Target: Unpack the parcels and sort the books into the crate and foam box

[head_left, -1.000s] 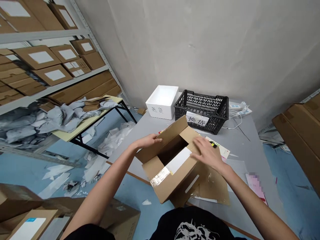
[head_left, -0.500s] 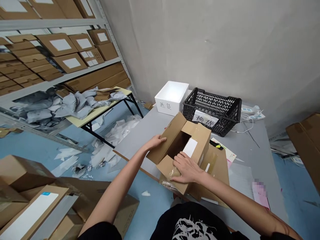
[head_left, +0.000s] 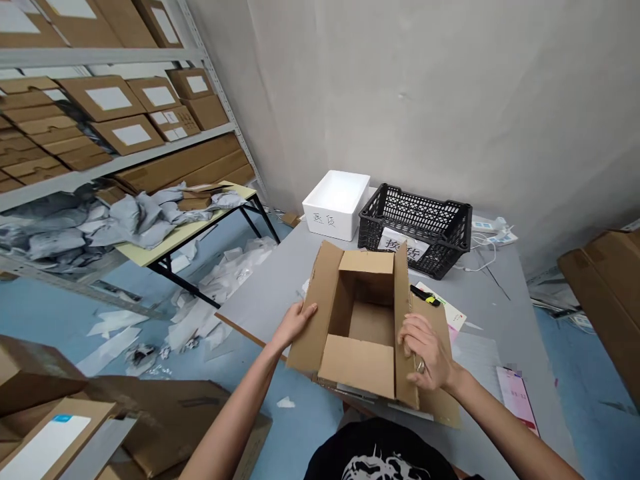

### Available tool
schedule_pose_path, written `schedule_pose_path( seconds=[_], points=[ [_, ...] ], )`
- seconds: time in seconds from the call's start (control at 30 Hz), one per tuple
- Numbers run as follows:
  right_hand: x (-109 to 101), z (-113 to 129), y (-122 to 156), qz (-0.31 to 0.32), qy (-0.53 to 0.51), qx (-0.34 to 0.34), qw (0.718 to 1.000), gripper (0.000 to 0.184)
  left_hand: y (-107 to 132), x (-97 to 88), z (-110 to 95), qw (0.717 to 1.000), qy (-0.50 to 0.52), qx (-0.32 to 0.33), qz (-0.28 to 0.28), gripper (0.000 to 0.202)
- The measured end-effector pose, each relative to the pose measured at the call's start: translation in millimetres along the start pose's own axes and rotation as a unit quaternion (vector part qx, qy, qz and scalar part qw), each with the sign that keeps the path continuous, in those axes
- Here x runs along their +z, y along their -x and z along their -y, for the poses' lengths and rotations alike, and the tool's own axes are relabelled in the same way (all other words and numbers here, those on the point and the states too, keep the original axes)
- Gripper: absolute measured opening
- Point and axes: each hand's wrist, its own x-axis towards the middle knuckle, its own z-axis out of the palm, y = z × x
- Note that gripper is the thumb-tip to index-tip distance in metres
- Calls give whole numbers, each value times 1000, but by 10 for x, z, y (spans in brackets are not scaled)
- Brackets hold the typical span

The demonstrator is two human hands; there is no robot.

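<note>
An open cardboard box (head_left: 357, 367) stands at the table's near edge, its flaps spread and its bare inside bottom showing. My left hand (head_left: 294, 324) is closed on the left flap, thumb on the inner face. Around the right flap curl the fingers of my right hand (head_left: 424, 350), with a ring on one finger. Under the box and to its right lies a flat piece of cardboard (head_left: 441, 404). A black and yellow box cutter (head_left: 425, 296) rests just beyond my right hand.
A white foam box (head_left: 330, 223) and a black plastic crate (head_left: 445, 257) stand at the back of the grey table. Pink and white papers (head_left: 517, 397) lie at right. Cartons (head_left: 45, 430) are piled at lower left; loose wrapping (head_left: 220, 280) covers some floor.
The right flap has come up and the box now faces me more squarely, open on top. My right hand has moved right, from the near flaps onto the right flap.
</note>
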Motion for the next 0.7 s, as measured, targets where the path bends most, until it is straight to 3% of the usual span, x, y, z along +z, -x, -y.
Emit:
schedule_pose_path(
  seconds=[0.1, 0.2, 0.23, 0.3, 0.37, 0.4, 0.47, 0.57, 0.7],
  points=[
    [-188, 97, 199, 54, 42, 110, 992, 22, 111, 166, -117, 986, -147, 62, -51, 49],
    [-266, 221, 361, 80, 84, 236, 965, 11, 200, 280, -270, 924, -343, 111, -128, 59],
    [-266, 249, 407, 68, 87, 279, 954, 15, 213, 305, -322, 890, -408, 140, -147, 60],
    [-231, 276, 485, 42, 63, 364, 929, 45, 199, 360, -432, 814, -520, 219, -139, 59],
    [-158, 270, 542, 37, 0, 438, 898, 66, 116, 460, -556, 748, -599, 275, -74, 58],
    [-113, 260, 562, 39, -34, 468, 882, 68, 45, 535, -625, 728, -622, 285, -41, 57],
    [-12, 238, 592, 27, -80, 515, 853, 65, -151, 726, -783, 721, -635, 276, -4, 57],
    [130, 214, 627, -44, -93, 550, 829, 59, -538, 1016, -1048, 758, -611, 227, 3, 60],
    [221, 197, 667, -136, -94, 563, 810, 55, -1013, 1152, -1347, 785, -591, 184, 15, 54]
  ],
)
